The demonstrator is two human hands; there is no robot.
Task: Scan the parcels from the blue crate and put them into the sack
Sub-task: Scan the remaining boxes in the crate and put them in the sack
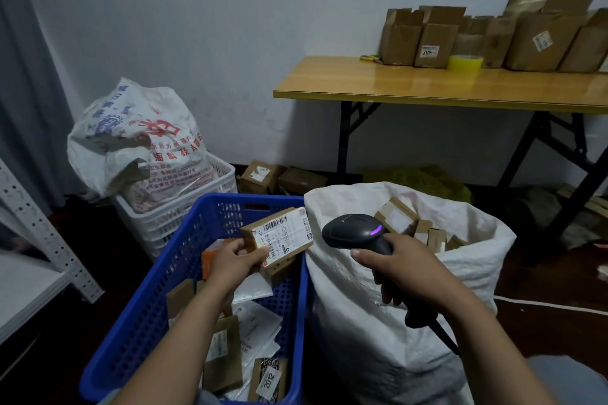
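The left hand (235, 260) is holding a small cardboard parcel (278, 235) above the blue crate (138, 316), its grip pinching the box's near left corner so that the white shipping label with its barcodes is facing up and tilting toward the right. The right hand (399, 268) is wrapping its grip tight around the handle of a black barcode scanner (353, 228), the index finger lying forward along the front of the handle; the scanner's head is pointing left at the parcel's label, just beside it without touching, and a purple light is glowing on its top. A dark cable is running from the handle's base down toward the lower right. The blue crate is sitting on the floor at lower left and is holding more parcels: brown boxes, white padded mailers, an orange box under the left hand, and a box near the bottom edge marked 2012. The white woven sack (362, 316) is standing open just to the right of the crate, touching its side, with several cardboard boxes showing inside its mouth. Behind the crate, a white basket (184, 207) is carrying a stuffed printed bag (131, 138). A yellow-topped counter (427, 84) against the wall is bearing a row of brown cartons and a roll of yellowish tape (465, 64).
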